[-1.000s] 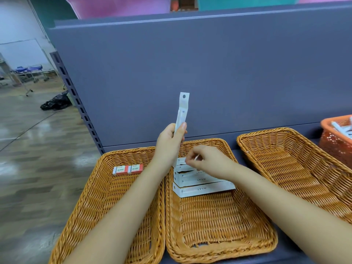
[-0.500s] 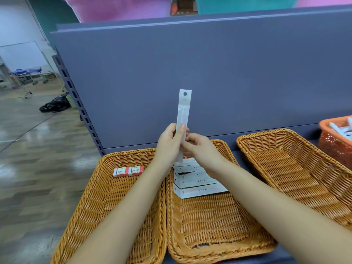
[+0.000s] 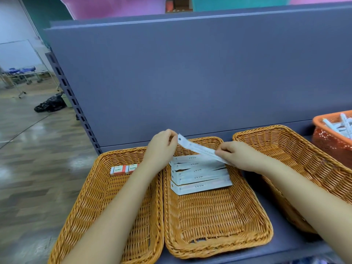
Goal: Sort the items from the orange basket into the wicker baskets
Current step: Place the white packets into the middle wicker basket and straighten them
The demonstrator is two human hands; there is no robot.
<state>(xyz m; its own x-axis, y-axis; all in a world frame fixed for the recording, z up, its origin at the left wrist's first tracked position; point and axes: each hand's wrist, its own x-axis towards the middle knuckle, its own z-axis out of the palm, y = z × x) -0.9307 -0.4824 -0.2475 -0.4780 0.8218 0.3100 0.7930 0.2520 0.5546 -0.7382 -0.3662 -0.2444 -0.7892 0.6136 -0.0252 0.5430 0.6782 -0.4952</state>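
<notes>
A long white packet point(image 3: 198, 148) hangs slanted over the back of the middle wicker basket point(image 3: 217, 235). My left hand point(image 3: 162, 147) pinches its upper end with the hang hole, and my right hand point(image 3: 240, 156) pinches its lower end. Below it, several similar white packets point(image 3: 200, 178) lie stacked in that basket. Two small red and white boxes point(image 3: 124, 169) sit in the left wicker basket point(image 3: 91, 206). The right wicker basket point(image 3: 297, 159) holds nothing I can see. The orange basket point(image 3: 331, 140) at the far right contains several white packets.
All baskets stand on a grey shelf point(image 3: 282, 242) with a tall grey back panel point(image 3: 190, 77) right behind them. To the left the shelf ends at a slotted upright point(image 3: 76, 105), with open floor and a black bag point(image 3: 50, 104) beyond.
The packet stood upright in my left hand before. My right hand took its lower end, and both hands tipped it sideways and lowered it over the stacked packets.
</notes>
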